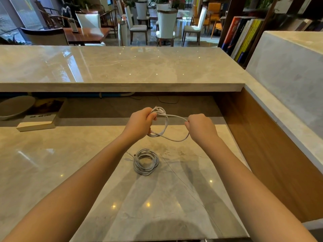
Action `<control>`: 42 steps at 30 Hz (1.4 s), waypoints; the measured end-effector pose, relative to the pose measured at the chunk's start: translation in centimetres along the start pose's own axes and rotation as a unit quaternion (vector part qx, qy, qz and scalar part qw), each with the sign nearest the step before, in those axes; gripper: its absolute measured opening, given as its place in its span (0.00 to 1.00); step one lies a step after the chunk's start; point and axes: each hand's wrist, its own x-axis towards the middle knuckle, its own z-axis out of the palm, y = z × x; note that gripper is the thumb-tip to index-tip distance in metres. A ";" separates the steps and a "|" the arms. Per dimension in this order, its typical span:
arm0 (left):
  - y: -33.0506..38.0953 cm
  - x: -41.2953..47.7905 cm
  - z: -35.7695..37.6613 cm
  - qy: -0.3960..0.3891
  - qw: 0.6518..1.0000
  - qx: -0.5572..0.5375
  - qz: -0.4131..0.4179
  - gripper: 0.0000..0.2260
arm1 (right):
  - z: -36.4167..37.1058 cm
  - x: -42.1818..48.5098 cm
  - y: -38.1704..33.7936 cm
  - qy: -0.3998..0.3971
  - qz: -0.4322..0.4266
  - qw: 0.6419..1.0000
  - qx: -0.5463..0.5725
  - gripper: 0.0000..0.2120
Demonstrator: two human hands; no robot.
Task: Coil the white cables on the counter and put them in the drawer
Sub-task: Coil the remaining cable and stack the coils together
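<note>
I hold a white cable (pixel 166 126) in the air above the marble counter (pixel 52 163). My left hand (pixel 139 122) grips a bundle of its loops, and my right hand (pixel 201 127) pinches a loose loop that runs across to it and sags below. A second white cable (pixel 146 162) lies coiled in a neat ring on the counter, just nearer to me than my hands, with one short end sticking out to the left. No drawer is in view.
A raised marble ledge (pixel 122 67) runs across behind the counter. Under it at the left sit a book (pixel 37 122) and a grey bowl (pixel 14 107). A wooden side panel (pixel 262 145) bounds the right. Books (pixel 243 37) stand beyond.
</note>
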 end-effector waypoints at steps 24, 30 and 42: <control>1.0 -1.3 2.2 0.118 0.973 -0.194 -0.041 0.10 | 1.1 -3.3 -3.8 -0.038 0.036 0.730 0.681 0.06; 1.5 -1.5 2.4 0.151 0.977 -0.153 -0.011 0.09 | 1.8 -3.2 -4.2 -0.003 0.046 0.715 0.698 0.06; 1.1 -1.5 1.3 -0.072 0.776 -0.597 -0.192 0.07 | 2.5 -2.4 -2.3 -0.091 0.110 0.715 0.684 0.07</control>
